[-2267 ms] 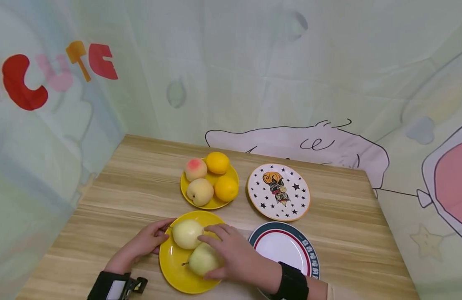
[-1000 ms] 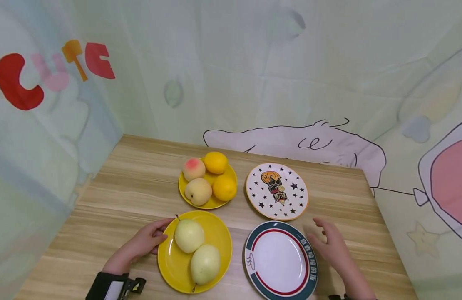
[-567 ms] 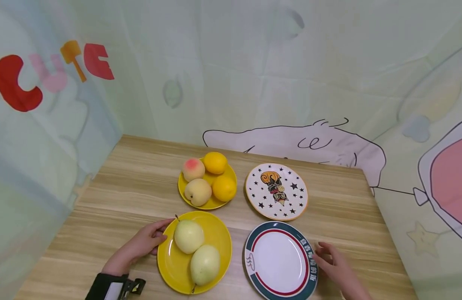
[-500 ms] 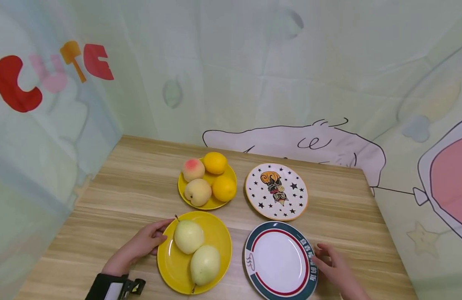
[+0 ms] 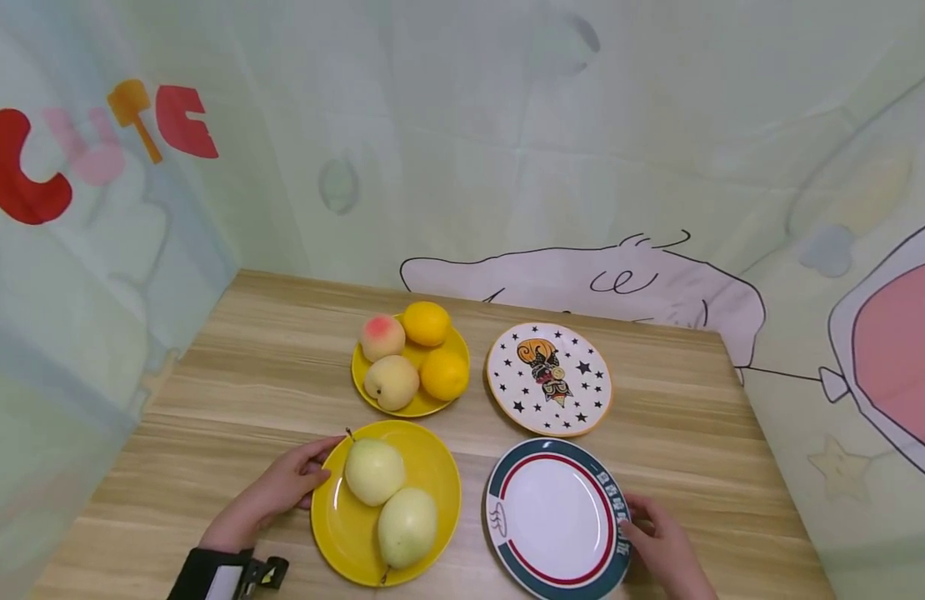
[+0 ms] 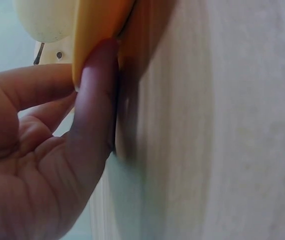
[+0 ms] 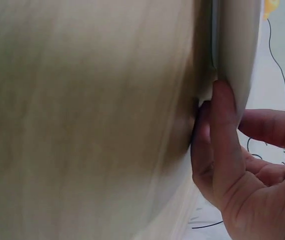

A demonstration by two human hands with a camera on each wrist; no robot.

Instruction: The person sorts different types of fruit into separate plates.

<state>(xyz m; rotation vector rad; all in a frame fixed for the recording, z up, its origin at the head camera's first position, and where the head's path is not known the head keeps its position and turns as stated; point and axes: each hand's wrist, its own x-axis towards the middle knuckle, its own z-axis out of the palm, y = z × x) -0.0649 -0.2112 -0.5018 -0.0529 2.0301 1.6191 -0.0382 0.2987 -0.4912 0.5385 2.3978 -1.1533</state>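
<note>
In the head view my left hand pinches the left rim of a yellow plate. Two pale green pears, an upper pear and a lower pear, lie touching on it. The left wrist view shows the thumb above the plate's edge and a finger underneath. On the other side, my right hand grips the right rim of a white plate with a dark teal border and a red ring. In the right wrist view, fingers reach under that plate's pale underside, with the thumb over the rim.
Behind the pears stands a smaller yellow plate with two peaches and two lemon-yellow fruits. To its right lies a white plate with stars and a cartoon figure. The wooden table meets a printed cloth backdrop at back and sides.
My right hand has let go of the lower pear, moved right across the white plate and taken hold of its right rim. Both pears have turned slightly. The left hand keeps its place.
</note>
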